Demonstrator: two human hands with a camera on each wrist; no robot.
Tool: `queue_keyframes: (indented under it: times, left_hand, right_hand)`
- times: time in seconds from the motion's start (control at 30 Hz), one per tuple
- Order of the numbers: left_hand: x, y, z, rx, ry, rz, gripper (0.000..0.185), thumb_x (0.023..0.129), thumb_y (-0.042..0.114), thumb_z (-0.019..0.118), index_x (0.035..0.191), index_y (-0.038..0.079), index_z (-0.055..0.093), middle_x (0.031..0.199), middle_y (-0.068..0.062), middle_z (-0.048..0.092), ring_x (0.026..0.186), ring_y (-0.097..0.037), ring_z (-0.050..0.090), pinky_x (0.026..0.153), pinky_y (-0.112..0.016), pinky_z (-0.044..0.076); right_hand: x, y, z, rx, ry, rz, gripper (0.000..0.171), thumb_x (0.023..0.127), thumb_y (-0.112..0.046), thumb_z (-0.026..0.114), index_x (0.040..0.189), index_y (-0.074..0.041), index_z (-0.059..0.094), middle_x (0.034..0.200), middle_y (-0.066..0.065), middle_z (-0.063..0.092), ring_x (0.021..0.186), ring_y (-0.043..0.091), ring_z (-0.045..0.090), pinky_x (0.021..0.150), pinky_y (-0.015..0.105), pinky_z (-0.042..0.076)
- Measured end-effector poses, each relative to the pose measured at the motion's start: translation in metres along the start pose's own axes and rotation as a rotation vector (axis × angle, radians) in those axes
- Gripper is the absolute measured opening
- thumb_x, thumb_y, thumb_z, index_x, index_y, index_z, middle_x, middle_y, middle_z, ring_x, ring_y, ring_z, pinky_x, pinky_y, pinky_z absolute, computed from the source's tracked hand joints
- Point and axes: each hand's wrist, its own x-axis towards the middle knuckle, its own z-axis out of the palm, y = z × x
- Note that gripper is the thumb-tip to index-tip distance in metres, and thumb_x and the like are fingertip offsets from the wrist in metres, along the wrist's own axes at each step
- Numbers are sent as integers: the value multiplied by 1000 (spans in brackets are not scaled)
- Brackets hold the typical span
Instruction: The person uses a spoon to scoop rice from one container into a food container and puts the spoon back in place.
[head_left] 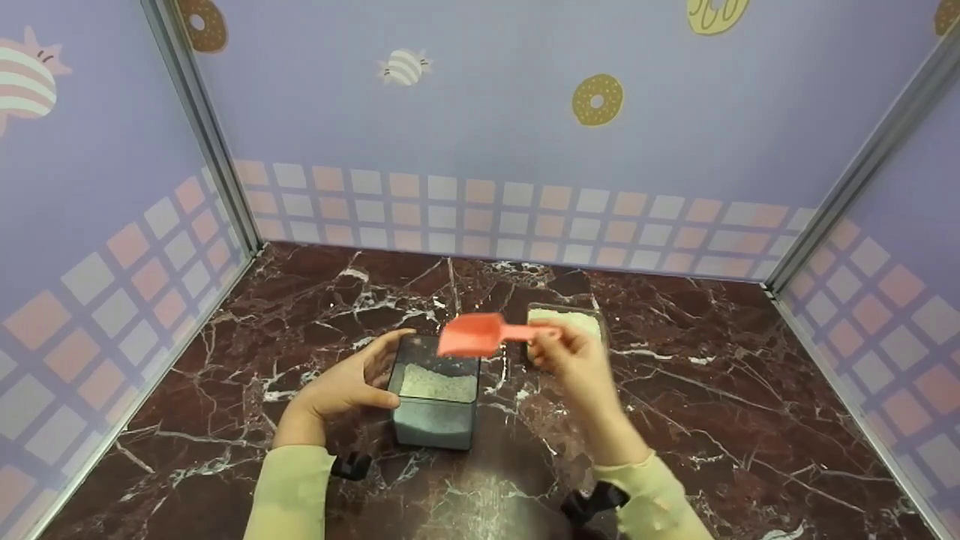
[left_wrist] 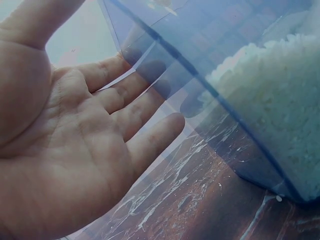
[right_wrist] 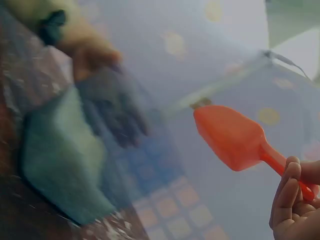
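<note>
My left hand (head_left: 349, 382) is at the left side of a clear, dark-tinted square container (head_left: 436, 427) partly filled with rice (left_wrist: 275, 95). Its thumb lies at the near rim, and its fingers reach the far corner. In the left wrist view those fingers are spread and nearly straight, fingertips at the see-through wall, with the palm apart from it. My right hand (head_left: 574, 360) pinches the handle of a small orange-red scoop (head_left: 472, 335) between thumb and fingers. The scoop is raised, its bowl pointing left over the container's far right corner. No rice shows in the bowl.
A second clear container (head_left: 602, 330) of white rice stands behind my right hand, partly covered by it. Dark red marbled tabletop (head_left: 720, 420) lies around both containers. Patterned lilac panels (head_left: 510, 127) close off the back and both sides.
</note>
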Motion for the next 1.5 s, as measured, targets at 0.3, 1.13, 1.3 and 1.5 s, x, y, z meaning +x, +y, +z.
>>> queue_keyframes:
  times: [0.3, 1.13, 1.3, 1.5]
  left_hand:
    - [2, 1, 2, 1, 0, -13, 107, 80, 6, 84, 163, 6, 17, 169, -22, 23, 159, -41, 12, 129, -57, 13]
    - [3, -5, -1, -50, -41, -7, 115, 79, 4, 83, 166, 9, 8, 173, -22, 1, 160, -42, -3, 129, -59, 3]
    - [0, -6, -2, -42, -48, -12, 114, 81, 2, 81, 166, 9, 5, 173, -20, -7, 159, -43, -10, 128, -59, 0]
    - [-6, -8, -8, -6, -76, 25, 112, 86, 8, 80, 166, 8, 2, 173, -22, -6, 161, -37, -2, 127, -64, 6]
  right_hand:
    - [-18, 31, 46, -224, -175, -84, 23, 98, -2, 63, 117, 10, 67, 82, 4, 65, 69, 6, 60, 62, 16, 54]
    - [-8, 25, 29, -506, -236, -154, 53, 98, -17, 69, 144, 0, 50, 89, 13, 68, 66, 7, 57, 59, 19, 51]
    - [1, 21, 13, -440, -183, -103, 50, 101, -13, 65, 144, 4, 46, 88, 12, 66, 65, 9, 59, 60, 21, 54]
    - [11, 25, -4, -451, -129, -37, 50, 101, -12, 63, 144, 5, 46, 91, 10, 66, 64, 10, 59, 56, 21, 53]
